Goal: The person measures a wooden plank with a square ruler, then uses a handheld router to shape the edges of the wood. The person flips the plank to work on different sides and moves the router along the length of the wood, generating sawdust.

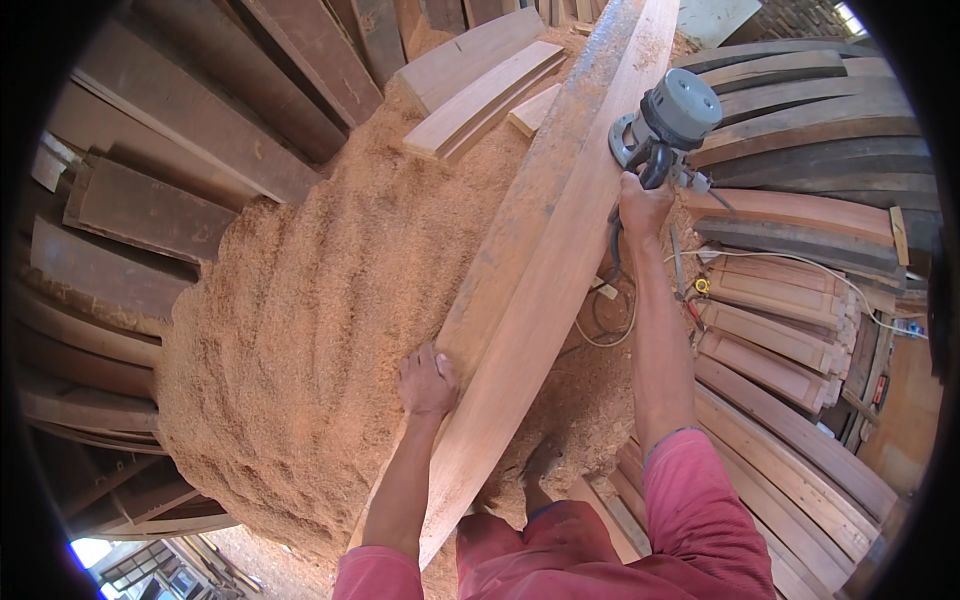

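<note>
A long pale wooden plank (530, 340) runs from the bottom middle to the top, lying along a darker beam (545, 185) coated in dust. At its far right edge sits a router (683, 108) with a grey motor housing, a round base and black handles. My right hand (646, 205) is closed around the router's near handle, arm stretched forward. Lower down, my left hand (428, 380) grips the left edge of the wood with curled fingers. The router's bit is hidden.
A large heap of sawdust (320, 300) lies left of the plank. Boards (190, 100) lean along the left; curved timbers (800, 130) and panelled pieces (770, 360) are stacked at right. A pale cable (790, 257) loops there near a yellow tape measure (702, 286).
</note>
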### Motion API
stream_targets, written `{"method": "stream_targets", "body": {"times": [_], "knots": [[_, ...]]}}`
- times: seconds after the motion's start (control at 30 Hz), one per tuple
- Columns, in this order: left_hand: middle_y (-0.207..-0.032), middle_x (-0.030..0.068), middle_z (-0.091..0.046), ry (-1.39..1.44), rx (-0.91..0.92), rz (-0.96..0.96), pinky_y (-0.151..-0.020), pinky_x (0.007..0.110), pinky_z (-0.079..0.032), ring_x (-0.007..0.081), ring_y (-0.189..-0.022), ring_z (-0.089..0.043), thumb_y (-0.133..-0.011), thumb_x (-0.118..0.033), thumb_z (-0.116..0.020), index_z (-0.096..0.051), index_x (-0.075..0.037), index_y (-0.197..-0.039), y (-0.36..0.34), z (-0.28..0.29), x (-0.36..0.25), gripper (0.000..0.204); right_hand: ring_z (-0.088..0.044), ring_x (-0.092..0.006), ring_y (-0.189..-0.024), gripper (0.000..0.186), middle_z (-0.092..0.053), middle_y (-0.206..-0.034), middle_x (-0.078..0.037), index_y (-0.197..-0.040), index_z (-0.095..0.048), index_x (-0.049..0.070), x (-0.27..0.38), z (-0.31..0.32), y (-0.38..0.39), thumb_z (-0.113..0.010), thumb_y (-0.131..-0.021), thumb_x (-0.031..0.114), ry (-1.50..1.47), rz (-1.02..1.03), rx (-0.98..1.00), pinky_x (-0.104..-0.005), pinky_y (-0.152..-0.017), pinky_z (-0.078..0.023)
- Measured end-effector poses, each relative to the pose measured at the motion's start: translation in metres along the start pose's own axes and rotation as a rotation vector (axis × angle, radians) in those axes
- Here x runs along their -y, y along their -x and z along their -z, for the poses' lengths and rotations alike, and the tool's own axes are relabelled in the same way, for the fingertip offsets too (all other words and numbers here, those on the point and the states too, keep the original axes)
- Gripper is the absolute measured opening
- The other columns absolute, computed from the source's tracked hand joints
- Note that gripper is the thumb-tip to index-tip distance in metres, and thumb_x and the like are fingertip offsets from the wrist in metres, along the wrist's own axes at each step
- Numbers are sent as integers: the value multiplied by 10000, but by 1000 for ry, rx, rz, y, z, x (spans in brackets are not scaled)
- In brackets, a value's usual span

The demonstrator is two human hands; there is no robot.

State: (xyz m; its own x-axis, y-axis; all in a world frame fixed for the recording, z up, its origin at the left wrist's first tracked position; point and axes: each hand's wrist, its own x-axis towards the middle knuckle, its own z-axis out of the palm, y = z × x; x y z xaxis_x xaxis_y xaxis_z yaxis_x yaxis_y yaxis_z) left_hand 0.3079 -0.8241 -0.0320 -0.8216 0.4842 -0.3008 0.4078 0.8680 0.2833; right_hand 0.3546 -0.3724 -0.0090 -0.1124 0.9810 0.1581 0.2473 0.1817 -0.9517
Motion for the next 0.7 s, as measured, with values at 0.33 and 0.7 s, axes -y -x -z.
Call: {"method": "stream_targets", "body": {"times": [0.33, 0.7], "knots": [[-1177, 202, -660, -42, -4, -21, -988, 549, -440, 395, -1107, -577, -976, -316, -481, -592, -67, -1254, 3, -11, 9, 389, -671, -196, -792, 197, -680, -837, -68, -931, -659, 6, 2, -4, -27, -699, -761, 96, 69, 47, 24, -343, -783, -536], [-1083, 209, -651, -51, 52, -37, -956, 543, -443, 400, -1040, -578, -954, -310, -493, -598, -56, -1207, -3, 0, 2, 374, -568, -106, -539, 102, -589, -717, 7, -855, -614, 52, -12, -16, -57, -689, -794, 20, 3, 134, -54, -288, -502, -462]]}}
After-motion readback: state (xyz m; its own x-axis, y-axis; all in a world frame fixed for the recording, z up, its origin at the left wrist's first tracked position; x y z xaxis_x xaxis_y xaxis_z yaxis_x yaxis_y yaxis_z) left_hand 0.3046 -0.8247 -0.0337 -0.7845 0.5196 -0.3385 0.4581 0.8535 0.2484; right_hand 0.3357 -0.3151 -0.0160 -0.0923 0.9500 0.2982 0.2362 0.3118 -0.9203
